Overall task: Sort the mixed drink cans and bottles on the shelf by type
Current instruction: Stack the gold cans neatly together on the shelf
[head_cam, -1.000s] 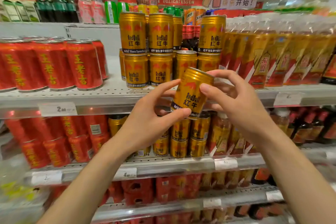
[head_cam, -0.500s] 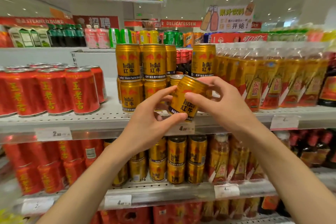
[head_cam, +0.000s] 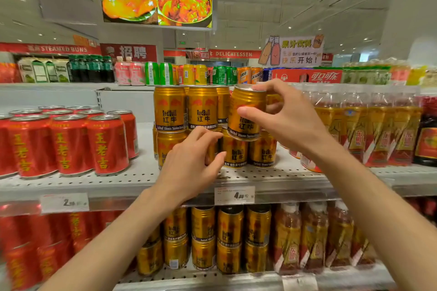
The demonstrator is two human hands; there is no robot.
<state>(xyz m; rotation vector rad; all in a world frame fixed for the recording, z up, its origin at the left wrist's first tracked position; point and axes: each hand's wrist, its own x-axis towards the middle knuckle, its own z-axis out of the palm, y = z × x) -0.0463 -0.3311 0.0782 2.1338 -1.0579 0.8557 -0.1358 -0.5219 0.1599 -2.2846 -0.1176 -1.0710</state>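
My right hand pinches a gold Red Bull can, thumb on its front and fingers over its top rim. The can is slightly tilted, at the level of the upper row of stacked gold cans, and its base is just above a lower-row gold can. My left hand is below and to the left, fingers loosely curled in front of the lower row, holding nothing. I cannot tell whether it touches a can.
Red herbal-tea cans fill the left of the white perforated shelf. Amber drink bottles stand to the right. More gold cans and bottles are on the shelf below. A price tag hangs on the edge.
The gold can rose from in front of the lower row to the upper row. My left hand let go of it and dropped down; my right hand alone holds it now.
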